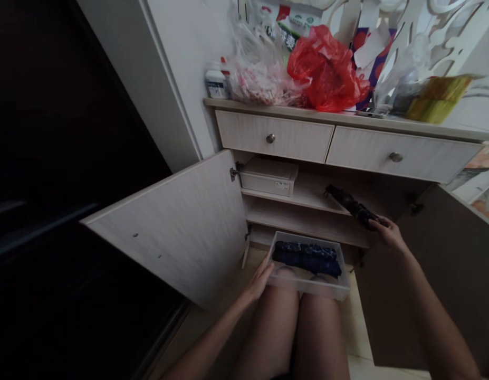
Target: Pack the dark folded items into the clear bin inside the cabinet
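A clear plastic box rests on my knees. Inside it lie dark blue folded umbrellas, side by side. My left hand grips the box's left side, its fingers partly hidden against the wall. Out to the right, my right hand is closed around one end of a black folded umbrella. The umbrella's far end points up and left, in front of the cabinet's upper shelf.
The left cabinet door and right door are swung open. A white lidded box sits at the shelf's left. Above are two closed drawers. A red plastic bag and a white bottle stand on top.
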A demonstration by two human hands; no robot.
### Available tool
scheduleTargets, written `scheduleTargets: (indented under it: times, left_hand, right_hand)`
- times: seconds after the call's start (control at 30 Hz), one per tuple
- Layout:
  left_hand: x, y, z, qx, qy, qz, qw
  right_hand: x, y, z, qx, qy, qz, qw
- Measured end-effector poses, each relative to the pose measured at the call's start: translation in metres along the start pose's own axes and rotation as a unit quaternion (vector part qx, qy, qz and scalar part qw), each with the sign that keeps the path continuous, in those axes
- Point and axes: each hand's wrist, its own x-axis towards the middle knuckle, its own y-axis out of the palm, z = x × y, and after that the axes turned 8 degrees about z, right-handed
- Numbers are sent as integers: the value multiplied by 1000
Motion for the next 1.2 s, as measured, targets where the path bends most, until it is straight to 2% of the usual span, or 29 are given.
scheduleTargets:
  times: [0.07,0.17,0.27,0.33,0.4,0.57,0.73,0.87,0.93,1.1,1.13,1.2]
  left_hand:
    - [0,0,-2,-9,-8,2,1000]
    - [-1,2,-7,-20,-7,4,1000]
    - [-2,5,-11,-25,10,1,1000]
    - [-3,8,-13,-29,23,-1,999]
    - [-4,10,-14,-32,35,3,999]
    - [-4,12,-9,-34,23,-1,999]
    - [-3,9,-8,-34,30,-6,999]
    - [-4,9,-10,-32,30,-10,999]
    - [-4,10,-10,-37,28,-11,999]
    - [-2,9,-11,-44,33,-12,998]
    - [-2,8,-11,-42,31,-10,999]
    - [-2,7,-12,-34,23,-4,999]
  right_hand:
    - [-39,2,16,10,24,36,999]
    - [-93,11,38,-2,13,143,990]
    - [-129,27,41,-11,3,244,970]
    - [-141,38,33,-21,6,295,955]
    - [-144,47,22,-42,-1,317,948]
    - [-130,61,5,-122,-68,359,923]
    - [-113,65,-4,-247,-110,360,893]
    - [-110,66,-16,-265,-117,404,867]
    - [-113,68,-22,-277,-108,400,867]
    - [-122,76,-40,-318,-103,330,883]
    - [-122,76,-45,-299,-99,309,898]
    - [-119,77,-55,-224,-56,228,946]
